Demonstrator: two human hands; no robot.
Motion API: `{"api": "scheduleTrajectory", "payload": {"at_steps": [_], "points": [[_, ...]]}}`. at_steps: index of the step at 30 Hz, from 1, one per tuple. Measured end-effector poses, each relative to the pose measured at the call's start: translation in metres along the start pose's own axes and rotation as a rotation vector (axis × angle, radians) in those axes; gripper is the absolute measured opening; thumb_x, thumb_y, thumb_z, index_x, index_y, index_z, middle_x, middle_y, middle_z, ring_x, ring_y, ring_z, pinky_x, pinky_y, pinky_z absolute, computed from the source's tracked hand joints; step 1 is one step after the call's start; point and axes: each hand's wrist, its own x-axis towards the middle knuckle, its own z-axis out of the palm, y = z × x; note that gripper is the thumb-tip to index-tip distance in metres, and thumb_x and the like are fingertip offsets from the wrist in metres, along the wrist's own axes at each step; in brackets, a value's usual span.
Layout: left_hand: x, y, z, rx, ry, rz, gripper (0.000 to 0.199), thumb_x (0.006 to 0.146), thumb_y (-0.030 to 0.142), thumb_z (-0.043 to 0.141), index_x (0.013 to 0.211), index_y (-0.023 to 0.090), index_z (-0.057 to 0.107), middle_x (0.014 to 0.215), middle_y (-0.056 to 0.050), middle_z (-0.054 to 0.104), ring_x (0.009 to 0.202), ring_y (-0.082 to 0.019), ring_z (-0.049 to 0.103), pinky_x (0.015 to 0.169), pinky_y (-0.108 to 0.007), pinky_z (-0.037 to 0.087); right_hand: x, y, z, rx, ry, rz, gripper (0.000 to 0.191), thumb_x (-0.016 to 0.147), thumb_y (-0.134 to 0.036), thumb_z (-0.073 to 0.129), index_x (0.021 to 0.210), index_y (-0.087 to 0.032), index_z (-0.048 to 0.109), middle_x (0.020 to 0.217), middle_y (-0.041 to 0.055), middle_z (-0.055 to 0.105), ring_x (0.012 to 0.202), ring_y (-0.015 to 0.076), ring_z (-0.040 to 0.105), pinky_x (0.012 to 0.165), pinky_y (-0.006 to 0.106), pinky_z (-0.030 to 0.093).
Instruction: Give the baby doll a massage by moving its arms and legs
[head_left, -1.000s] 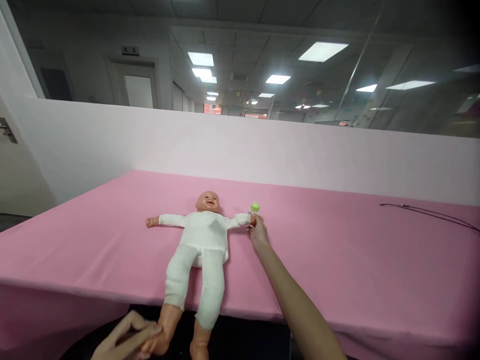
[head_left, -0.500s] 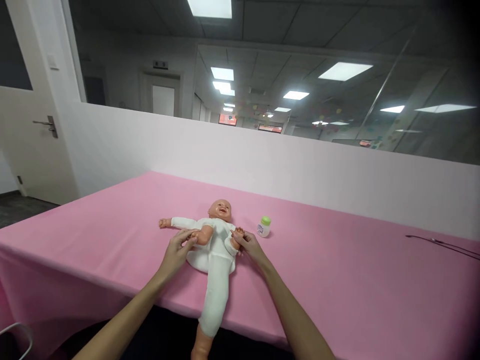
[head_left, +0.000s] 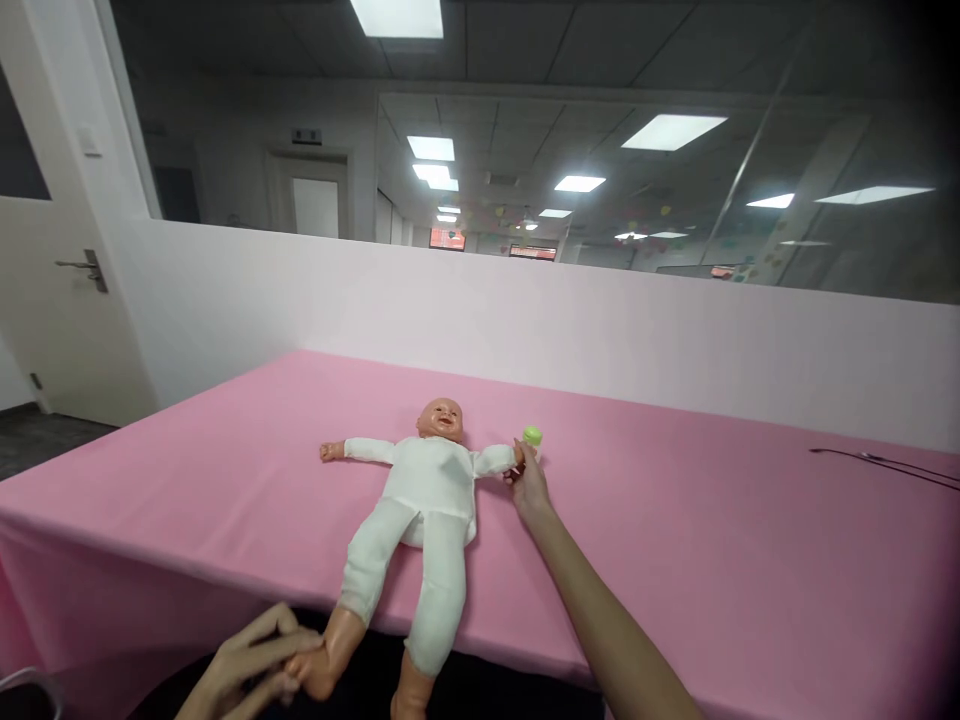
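Note:
A baby doll (head_left: 431, 480) with a white cloth body lies face up on the pink-covered table, its head toward the wall and both feet past the front edge. My left hand (head_left: 251, 665) is at the doll's foot on the left, fingers closed about the toes. Out to the right, my right hand (head_left: 529, 480) grips the doll's hand, whose arm is stretched sideways. Just behind my right hand stands a small bottle with a green cap (head_left: 532, 436); most of its body is hidden by my fingers.
The pink tablecloth (head_left: 675, 520) hangs over the front edge. A thin dark cord-like thing (head_left: 874, 457) lies at the far right. Behind the table is a white wall (head_left: 525, 310) with a window above, and a door (head_left: 60, 300) stands at left.
The doll's raised leg has come down to the front left with my left hand. Its bent arm on the right has been drawn out sideways by my right hand, near the bottle.

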Motion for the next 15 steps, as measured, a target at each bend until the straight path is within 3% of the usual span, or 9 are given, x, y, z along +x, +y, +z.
{"api": "scheduleTrajectory", "payload": {"at_steps": [2, 5, 9, 12, 15], "points": [[0.021, 0.009, -0.002, -0.018, 0.111, 0.024, 0.029, 0.098, 0.037, 0.060, 0.116, 0.029, 0.080, 0.079, -0.006, 0.062, 0.068, -0.019, 0.063, 0.062, -0.029, 0.056, -0.005, 0.000, 0.008, 0.006, -0.094, -0.030, 0.043, 0.065, -0.053, 0.085, 0.089, -0.025, 0.063, 0.060, -0.0065, 0.056, 0.049, 0.0111, 0.048, 0.041, 0.022, 0.035], [0.075, 0.023, 0.006, -0.094, 0.281, 0.008, 0.028, 0.096, 0.038, 0.063, 0.115, 0.025, 0.080, 0.087, -0.006, 0.062, 0.074, -0.019, 0.063, 0.062, -0.028, 0.057, -0.017, 0.003, 0.012, -0.114, -0.331, -0.057, 0.052, 0.067, -0.063, 0.084, 0.097, -0.023, 0.068, 0.065, -0.0042, 0.059, 0.051, 0.0116, 0.048, 0.041, 0.023, 0.034], [0.156, 0.021, 0.034, -0.187, 0.327, -0.016, 0.033, 0.092, 0.046, 0.066, 0.108, 0.020, 0.080, 0.102, -0.009, 0.064, 0.090, -0.023, 0.064, 0.066, -0.031, 0.061, -0.031, 0.010, 0.008, -0.413, -0.600, -0.053, 0.045, 0.076, -0.062, 0.081, 0.083, -0.019, 0.068, 0.067, -0.0018, 0.060, 0.056, 0.0128, 0.051, 0.049, 0.025, 0.041], [0.182, 0.009, 0.050, -0.247, 0.292, -0.047, 0.039, 0.090, 0.049, 0.067, 0.108, 0.017, 0.079, 0.102, -0.010, 0.064, 0.089, -0.023, 0.064, 0.064, -0.030, 0.060, -0.031, 0.013, 0.006, -0.420, -0.591, -0.053, 0.044, 0.075, -0.061, 0.081, 0.087, -0.020, 0.070, 0.070, -0.0015, 0.062, 0.058, 0.0136, 0.053, 0.050, 0.025, 0.041], [0.159, 0.005, 0.051, -0.233, 0.257, -0.033, 0.036, 0.092, 0.048, 0.066, 0.110, 0.020, 0.080, 0.093, -0.007, 0.061, 0.084, -0.021, 0.063, 0.064, -0.028, 0.058, -0.023, 0.013, 0.007, -0.267, -0.397, -0.047, 0.046, 0.072, -0.063, 0.081, 0.089, -0.022, 0.069, 0.064, -0.0039, 0.059, 0.053, 0.0126, 0.050, 0.046, 0.024, 0.039]]}}
